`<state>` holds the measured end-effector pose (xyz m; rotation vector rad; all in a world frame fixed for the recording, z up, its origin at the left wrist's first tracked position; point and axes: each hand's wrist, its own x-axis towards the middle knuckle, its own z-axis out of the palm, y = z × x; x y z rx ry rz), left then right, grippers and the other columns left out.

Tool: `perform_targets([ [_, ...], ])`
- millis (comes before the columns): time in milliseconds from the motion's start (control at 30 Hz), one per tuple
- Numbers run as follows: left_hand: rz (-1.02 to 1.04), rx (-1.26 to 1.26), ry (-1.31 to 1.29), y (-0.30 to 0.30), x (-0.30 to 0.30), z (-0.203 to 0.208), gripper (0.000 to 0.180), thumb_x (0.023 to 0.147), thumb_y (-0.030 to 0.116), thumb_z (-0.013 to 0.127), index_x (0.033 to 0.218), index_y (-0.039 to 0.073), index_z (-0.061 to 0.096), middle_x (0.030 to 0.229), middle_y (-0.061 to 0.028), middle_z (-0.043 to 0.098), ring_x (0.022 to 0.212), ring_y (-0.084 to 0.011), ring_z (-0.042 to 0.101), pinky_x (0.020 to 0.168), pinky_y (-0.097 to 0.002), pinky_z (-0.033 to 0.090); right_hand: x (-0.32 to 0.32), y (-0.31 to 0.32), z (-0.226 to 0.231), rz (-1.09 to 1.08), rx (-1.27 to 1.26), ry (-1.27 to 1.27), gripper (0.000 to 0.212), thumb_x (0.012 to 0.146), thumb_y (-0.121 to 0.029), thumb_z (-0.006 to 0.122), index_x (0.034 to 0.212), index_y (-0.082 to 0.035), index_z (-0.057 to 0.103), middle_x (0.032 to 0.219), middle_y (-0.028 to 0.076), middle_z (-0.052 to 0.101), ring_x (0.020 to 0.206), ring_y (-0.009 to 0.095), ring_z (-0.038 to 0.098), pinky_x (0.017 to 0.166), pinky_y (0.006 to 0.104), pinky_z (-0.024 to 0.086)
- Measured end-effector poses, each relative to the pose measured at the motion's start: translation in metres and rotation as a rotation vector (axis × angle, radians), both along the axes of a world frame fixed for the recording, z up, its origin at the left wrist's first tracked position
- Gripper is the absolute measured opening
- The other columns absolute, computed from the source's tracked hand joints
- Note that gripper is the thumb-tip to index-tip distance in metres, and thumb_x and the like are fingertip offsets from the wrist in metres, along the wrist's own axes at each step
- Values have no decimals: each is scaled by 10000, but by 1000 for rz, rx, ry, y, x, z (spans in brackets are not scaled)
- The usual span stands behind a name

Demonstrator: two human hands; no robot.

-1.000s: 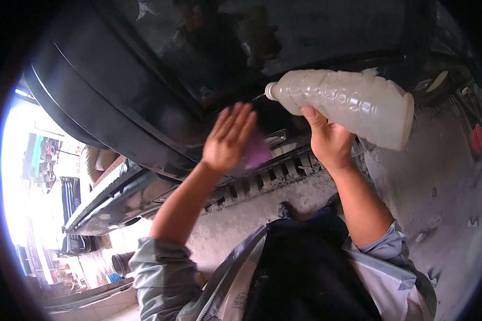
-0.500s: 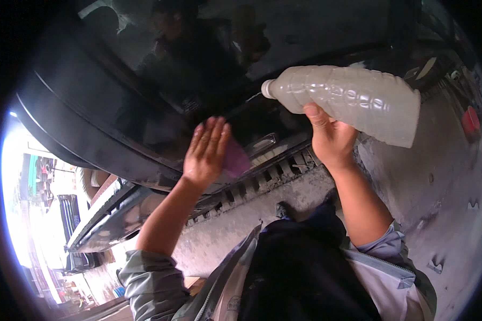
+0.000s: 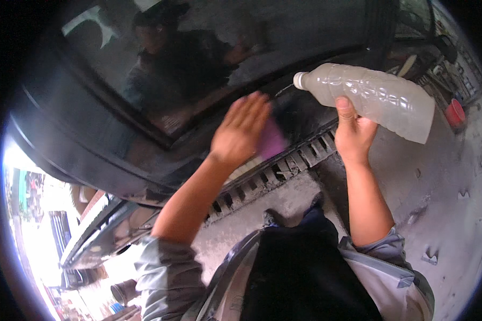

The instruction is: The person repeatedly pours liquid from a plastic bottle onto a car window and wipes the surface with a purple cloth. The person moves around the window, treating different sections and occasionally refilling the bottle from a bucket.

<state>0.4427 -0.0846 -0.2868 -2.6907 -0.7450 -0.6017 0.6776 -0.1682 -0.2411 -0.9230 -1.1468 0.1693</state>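
Your two bare hands are both at work near the centre of the frame. Your left hand (image 3: 241,131) lies over one thin, pinkish-purple sheet (image 3: 273,142) on the glossy dark vehicle panel (image 3: 308,115), its fingers straight and close together, slightly blurred; the sheet shows beyond its right edge.

Right of centre, your right hand (image 3: 358,132) grips one large, translucent, ribbed plastic bottle (image 3: 377,96), thumb across the near side; you cannot tell how its other fingers sit, as the bottle hides them. The bottle lies aslant, its mouth toward the left, and one thin stream of liquid (image 3: 285,91) runs from it.

One dark glass window (image 3: 305,43) at the top mirrors one person. One red bucket (image 3: 455,113) stands at far right, and two dark shoes (image 3: 317,201) show below centre.
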Motion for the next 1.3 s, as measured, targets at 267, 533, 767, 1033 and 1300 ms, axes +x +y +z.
perform_targets([
  [267, 95, 43, 79, -24, -56, 2, 499, 873, 24, 535, 1371, -4, 554, 1497, -206, 453, 1439, -346, 380, 1167, -513, 322, 44, 7, -13, 17, 38, 61, 418, 931, -217, 723, 1236, 10, 549, 1156, 112, 640, 1082, 215, 611, 980, 363, 465],
  [533, 70, 72, 11, 20, 89, 2, 543, 820, 45, 537, 1359, -18, 556, 1443, -191, 520, 1417, -322, 424, 1179, -494, 299, 108, 33, -22, 90, 7, 49, 367, 938, -186, 711, 1210, 21, 577, 1152, 121, 658, 1073, 217, 624, 967, 366, 474],
  [767, -1, 108, -38, 52, 212, 1, 407, 874, 136, 521, 1254, 40, 632, 1389, -154, 563, 1407, -289, 425, 1188, -482, 282, 135, 49, -21, 80, -60, 47, 333, 921, -215, 736, 1130, 23, 632, 1074, 123, 691, 1003, 232, 655, 913, 378, 500],
  [1033, 217, 92, 271, 3, 31, 17, 601, 832, 128, 620, 1427, 120, 533, 1532, -55, 456, 1435, -247, 375, 1181, -530, 245, 110, 51, -14, 119, -8, 46, 350, 917, -266, 743, 1124, 0, 648, 1062, 116, 698, 993, 246, 663, 905, 394, 506],
  [1300, 117, 169, 105, 13, 54, 1, 523, 824, 147, 551, 1335, 40, 587, 1468, -149, 514, 1270, -288, 530, 1090, -475, 359, 94, 42, -22, 108, -20, 42, 362, 912, -262, 747, 1121, 15, 645, 1067, 126, 697, 998, 243, 660, 904, 387, 506],
])
